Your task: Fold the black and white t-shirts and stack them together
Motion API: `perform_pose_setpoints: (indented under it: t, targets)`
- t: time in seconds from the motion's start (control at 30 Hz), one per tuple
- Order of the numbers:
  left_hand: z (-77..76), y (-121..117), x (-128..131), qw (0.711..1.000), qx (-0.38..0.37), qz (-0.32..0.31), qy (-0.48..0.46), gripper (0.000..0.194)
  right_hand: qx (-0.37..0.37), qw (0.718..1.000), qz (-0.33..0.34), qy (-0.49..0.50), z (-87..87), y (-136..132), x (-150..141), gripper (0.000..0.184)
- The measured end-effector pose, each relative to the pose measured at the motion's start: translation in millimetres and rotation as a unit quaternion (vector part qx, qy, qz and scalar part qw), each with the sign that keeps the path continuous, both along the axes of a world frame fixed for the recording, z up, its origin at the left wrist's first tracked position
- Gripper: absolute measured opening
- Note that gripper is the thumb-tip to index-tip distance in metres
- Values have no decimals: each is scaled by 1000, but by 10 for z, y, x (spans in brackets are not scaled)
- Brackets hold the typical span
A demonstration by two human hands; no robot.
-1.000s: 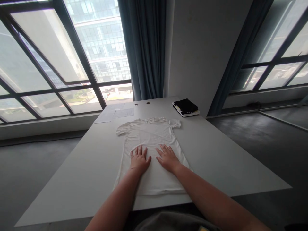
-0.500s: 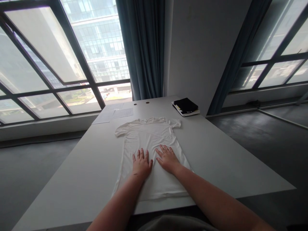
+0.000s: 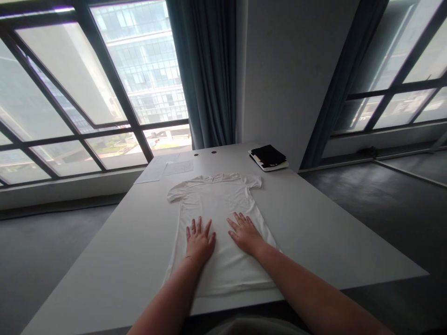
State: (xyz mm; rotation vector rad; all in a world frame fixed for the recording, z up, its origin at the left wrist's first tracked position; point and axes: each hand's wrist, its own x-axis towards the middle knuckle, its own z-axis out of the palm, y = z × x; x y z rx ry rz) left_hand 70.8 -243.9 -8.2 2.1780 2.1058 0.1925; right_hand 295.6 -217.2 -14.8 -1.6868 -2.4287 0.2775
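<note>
White T-shirt [image 3: 216, 209] laid out flat on the pale bench [image 3: 324, 237], collar toward the far end, short sleeves out to either side, lower hem near the bench's close edge. Left hand [image 3: 199, 242] spread on the shirt's lower half, fingers apart, pinching nothing; right hand [image 3: 245, 234] likewise spread and flat on the cloth, a small gap between the two. Past the collar, loose paper sheets [image 3: 164, 168] on the far left of the bench; at the far right corner, a black flat pouch [image 3: 268, 156] lying on a pale book [image 3: 268, 166], its contents impossible to tell. Two small round holes [image 3: 205, 152] near the far edge, under a blue curtain [image 3: 206, 70].
</note>
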Motion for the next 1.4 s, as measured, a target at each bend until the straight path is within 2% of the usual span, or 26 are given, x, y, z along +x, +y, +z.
perform_pose_setpoints:
  t: [0.13, 0.27, 0.47, 0.67, 0.8, 0.9, 1.0, 1.1, 1.17, 1.23, 1.33, 1.4]
  targets:
    - [-10, -124, -237, 999, -24, 33, 22, 62, 71, 997, -7, 14, -7, -23, 100, 55]
    - [-52, -260, -399, 999, -34, 15, 40, 63, 21, 999, -31, -20, -68, -15, 158, 59]
    - [-31, -302, -411, 998, -33, 33, 37, 66, -20, 998, -29, -52, -66, 14, 175, 63]
    - [-27, -370, -494, 996, -46, 48, 55, 73, -16, 998, -28, -49, -121, -27, 329, 65]
    - [-61, -380, -656, 996, -56, 53, 50, 65, 4, 999, -18, -35, -223, 65, 486, 65]
    - [-49, -141, -845, 998, -11, 53, 33, 57, 59, 998, -30, -16, -190, 353, 569, 63]
    - [-7, 335, -1104, 995, 36, 90, 3, 58, 106, 992, -63, -10, -77, 827, 641, 59]
    - [28, 861, -1391, 987, 58, 149, -4, 61, 99, 986, -130, -21, -17, 1332, 812, 55]
    - [35, 1146, -1549, 980, 61, 189, -7, 63, 81, 979, -182, -33, -49, 1599, 999, 55]
    - [28, 1359, -1653, 982, 50, 183, -8, 61, 57, 970, -231, -45, -131, 1787, 1201, 57]
    - [9, 1579, -1711, 987, 53, 149, -15, 54, 62, 967, -240, -58, -282, 1941, 1433, 58]
    - [1, 1689, -1719, 985, 75, 154, -25, 46, 80, 968, -229, -63, -363, 1983, 1515, 57]
